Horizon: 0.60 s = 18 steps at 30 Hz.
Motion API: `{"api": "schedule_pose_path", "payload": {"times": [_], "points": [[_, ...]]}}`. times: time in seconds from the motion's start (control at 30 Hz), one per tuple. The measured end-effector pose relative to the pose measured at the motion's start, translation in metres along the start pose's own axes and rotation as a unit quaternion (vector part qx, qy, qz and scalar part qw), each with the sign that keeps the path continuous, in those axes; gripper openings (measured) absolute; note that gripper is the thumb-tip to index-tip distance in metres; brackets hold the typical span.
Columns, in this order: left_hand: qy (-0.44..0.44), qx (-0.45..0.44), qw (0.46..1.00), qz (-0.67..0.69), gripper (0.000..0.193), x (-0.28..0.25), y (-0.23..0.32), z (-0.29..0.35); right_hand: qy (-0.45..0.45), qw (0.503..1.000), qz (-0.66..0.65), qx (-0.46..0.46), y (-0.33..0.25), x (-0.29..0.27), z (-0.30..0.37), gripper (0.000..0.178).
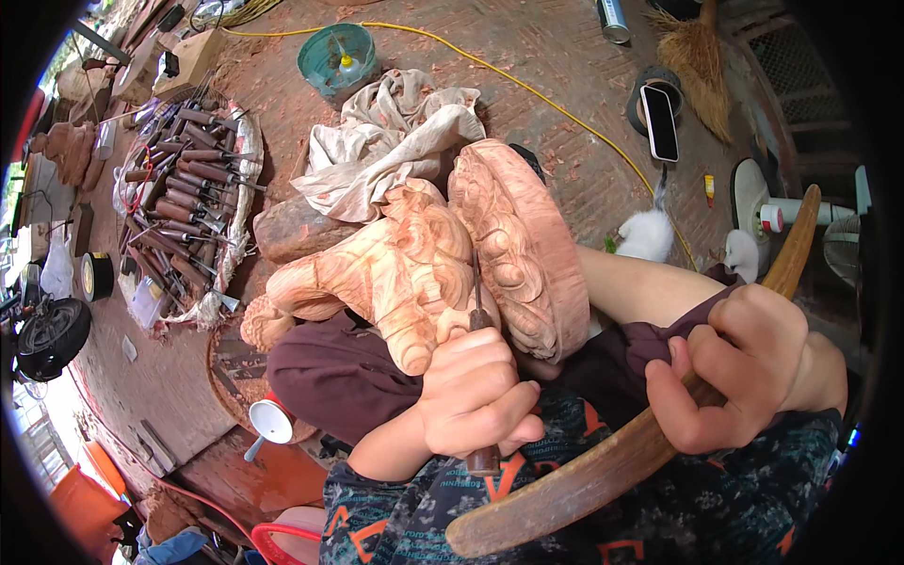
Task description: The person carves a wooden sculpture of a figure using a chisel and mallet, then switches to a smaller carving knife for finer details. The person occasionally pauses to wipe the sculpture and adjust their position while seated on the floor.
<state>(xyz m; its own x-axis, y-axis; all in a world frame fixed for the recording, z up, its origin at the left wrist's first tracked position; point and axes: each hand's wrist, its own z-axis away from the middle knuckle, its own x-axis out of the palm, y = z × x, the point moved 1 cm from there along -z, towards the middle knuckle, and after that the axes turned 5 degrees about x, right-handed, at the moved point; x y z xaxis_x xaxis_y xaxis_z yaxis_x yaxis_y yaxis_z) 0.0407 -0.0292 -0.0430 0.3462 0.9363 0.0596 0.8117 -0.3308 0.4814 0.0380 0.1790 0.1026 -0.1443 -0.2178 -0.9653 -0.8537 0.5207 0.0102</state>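
A pale reddish wood carving (400,268) rests across my lap, with swirling relief and a thick rounded base (556,235) on its right. My left hand (476,391) is closed around the dark handle of a carving chisel (484,460). The chisel's thin shank points away from me, lying over the carving beside the base; its cutting tip is hard to make out. Over my right thigh, my right hand (739,372) grips a long curved wooden club (556,485) near its middle. One end of the club reaches down to the front of my shirt, apart from the carving.
Many wooden-handled chisels (193,193) lie heaped on a cloth at the left. Beyond the carving are a crumpled beige cloth (386,137) and a green bucket (336,61). A phone (660,124), a yellow cord (565,113) and a white furry animal (646,235) are at the right; a white cup (271,421) stands near-left.
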Motion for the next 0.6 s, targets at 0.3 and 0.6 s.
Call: {"api": "schedule_pose_path", "payload": {"times": [0.3,0.6], "points": [[0.064,-0.008,0.998,-0.019,0.023,0.0064,-0.0036,0.0045,0.006,0.999,0.05,0.017,-0.0014,0.001,-0.0004,0.035],[0.022,0.006,1.0,-0.017,0.027,0.0023,0.0011,0.0061,-0.01,0.998,0.061,0.031,-0.0042,0.0012,0.0021,0.033]]}}
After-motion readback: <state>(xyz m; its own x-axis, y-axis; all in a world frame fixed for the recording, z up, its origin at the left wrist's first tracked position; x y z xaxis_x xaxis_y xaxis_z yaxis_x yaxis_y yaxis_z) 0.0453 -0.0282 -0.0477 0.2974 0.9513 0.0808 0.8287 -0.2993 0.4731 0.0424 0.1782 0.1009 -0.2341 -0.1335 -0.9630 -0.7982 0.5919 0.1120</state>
